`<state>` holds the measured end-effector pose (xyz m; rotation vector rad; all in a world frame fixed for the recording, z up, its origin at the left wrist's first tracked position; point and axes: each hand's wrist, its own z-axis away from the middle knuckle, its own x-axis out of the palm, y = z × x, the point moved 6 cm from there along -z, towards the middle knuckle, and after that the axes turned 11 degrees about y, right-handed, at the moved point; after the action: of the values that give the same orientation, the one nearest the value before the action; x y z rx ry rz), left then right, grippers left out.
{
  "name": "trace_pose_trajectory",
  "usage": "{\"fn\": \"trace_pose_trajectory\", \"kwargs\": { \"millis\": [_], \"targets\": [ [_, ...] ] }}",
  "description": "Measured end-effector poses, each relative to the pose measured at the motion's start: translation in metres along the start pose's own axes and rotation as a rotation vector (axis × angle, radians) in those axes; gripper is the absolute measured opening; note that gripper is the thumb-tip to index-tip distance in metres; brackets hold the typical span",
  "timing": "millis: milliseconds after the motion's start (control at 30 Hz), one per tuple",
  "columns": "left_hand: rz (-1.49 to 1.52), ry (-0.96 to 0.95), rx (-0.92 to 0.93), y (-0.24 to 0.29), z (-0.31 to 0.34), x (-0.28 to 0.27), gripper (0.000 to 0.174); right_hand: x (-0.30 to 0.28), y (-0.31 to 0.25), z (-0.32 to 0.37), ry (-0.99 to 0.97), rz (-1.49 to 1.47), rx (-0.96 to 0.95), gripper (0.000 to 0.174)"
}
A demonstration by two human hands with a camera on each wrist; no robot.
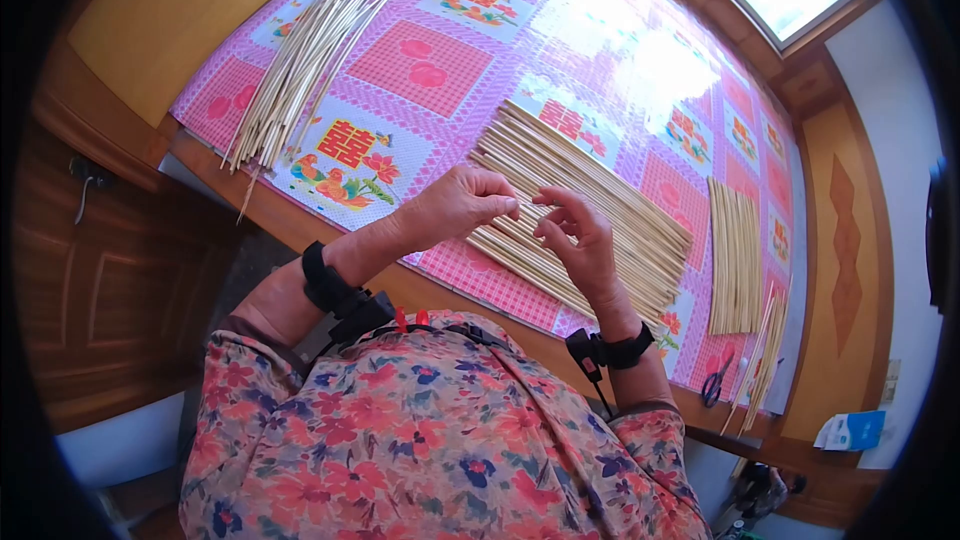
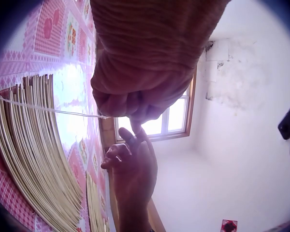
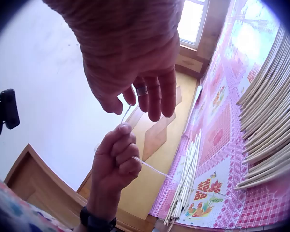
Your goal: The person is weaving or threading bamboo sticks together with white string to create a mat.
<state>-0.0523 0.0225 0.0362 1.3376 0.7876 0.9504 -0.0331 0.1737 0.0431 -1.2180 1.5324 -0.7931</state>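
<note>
The left hand [image 1: 450,208] has its fingers curled round a thin white string [image 3: 157,172], above the near left part of a wide row of pale sticks [image 1: 590,210]. The right hand [image 1: 580,240] faces it a short gap away, fingers loosely bent. In the right wrist view a short length of string rises from the left thumb to a right fingertip [image 3: 130,100]; the right thumb stands apart from it. From the left fist a longer strand [image 2: 63,112] runs across above the sticks; where it ends is unclear.
A loose stick bundle [image 1: 300,75] lies at the table's left. To the right are a smaller row of sticks [image 1: 735,255], a few loose sticks [image 1: 765,355] and dark scissors [image 1: 713,387] near the front edge. A patterned cloth [image 1: 420,65] covers the table.
</note>
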Motion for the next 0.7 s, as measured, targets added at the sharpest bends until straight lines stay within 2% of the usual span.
{"fn": "trace_pose_trajectory", "kwargs": {
  "millis": [100,200,267,300,367,500,633,667,700],
  "targets": [
    [0.009,-0.011,0.012,0.002,0.001,0.003,0.018,0.002,0.003,-0.001,0.003,-0.016,-0.015,0.022],
    [-0.022,-0.019,0.002,-0.001,0.0,0.003,0.018,0.004,0.009,-0.001,-0.044,-0.031,0.046,0.015],
    [-0.084,-0.029,0.106,-0.002,0.0,0.002,0.018,0.005,0.016,0.0,-0.025,-0.094,0.094,0.009],
    [-0.083,-0.028,0.099,-0.003,0.001,0.0,0.018,0.005,0.016,0.001,-0.026,-0.098,0.1,0.009],
    [-0.161,-0.032,0.13,-0.004,0.002,-0.001,0.017,0.003,0.012,0.003,-0.028,0.103,0.023,0.007],
    [-0.149,-0.022,0.176,-0.008,0.004,0.002,0.015,0.003,0.008,0.005,0.001,0.232,-0.107,0.008],
    [-0.167,-0.027,0.098,-0.006,0.006,0.003,0.018,0.004,0.014,0.004,0.015,0.222,-0.067,0.007],
    [-0.166,-0.015,0.18,-0.007,0.004,0.004,0.015,0.005,0.016,0.006,-0.01,0.229,-0.007,0.007],
    [-0.167,-0.03,0.177,-0.005,0.006,0.005,0.015,0.005,0.018,0.006,0.003,0.231,0.002,0.007]
  ]
}}
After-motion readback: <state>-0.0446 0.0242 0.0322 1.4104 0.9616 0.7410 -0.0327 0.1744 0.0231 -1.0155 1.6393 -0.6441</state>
